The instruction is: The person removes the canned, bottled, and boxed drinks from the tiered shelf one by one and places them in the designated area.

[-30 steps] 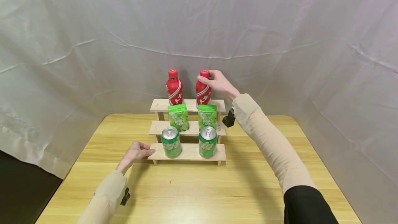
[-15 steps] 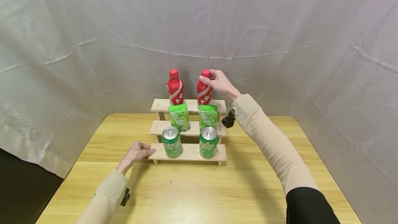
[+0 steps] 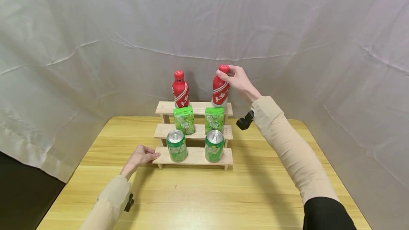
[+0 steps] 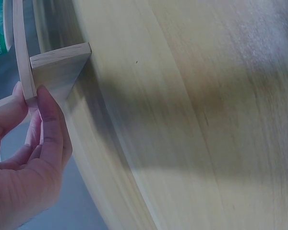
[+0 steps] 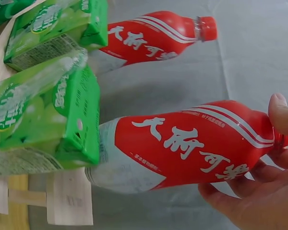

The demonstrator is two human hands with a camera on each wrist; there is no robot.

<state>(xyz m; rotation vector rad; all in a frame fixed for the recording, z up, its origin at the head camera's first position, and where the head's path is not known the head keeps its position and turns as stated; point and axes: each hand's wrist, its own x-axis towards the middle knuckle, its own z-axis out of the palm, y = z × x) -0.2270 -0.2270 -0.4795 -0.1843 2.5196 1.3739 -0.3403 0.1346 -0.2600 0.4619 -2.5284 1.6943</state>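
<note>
My right hand (image 3: 239, 80) holds a red-labelled drink bottle (image 3: 220, 91) by its neck, thumb on one side and fingers on the other. In the right wrist view the bottle's lower part (image 5: 127, 163) stands behind a green juice carton (image 5: 43, 120); whether its base touches the board cannot be told. At the lower left, my left hand (image 3: 140, 156) pinches the left end of the bottom board of a three-step wooden rack (image 3: 195, 156). The left wrist view has thumb and fingers on either side of that board's edge (image 4: 26, 72). Another red bottle (image 3: 180, 91) stands upright on the top step.
Two green juice cartons, one left (image 3: 184, 120) and one right (image 3: 214, 120), occupy the middle step. Two green cans, left (image 3: 176, 148) and right (image 3: 214, 148), stand on the bottom step. A wooden table (image 3: 198, 198) carries the rack, with a grey curtain (image 3: 204, 27) close behind.
Over the last half second my right hand has moved the bottle to the right and slightly upward along the top step. The left hand keeps its place on the rack.
</note>
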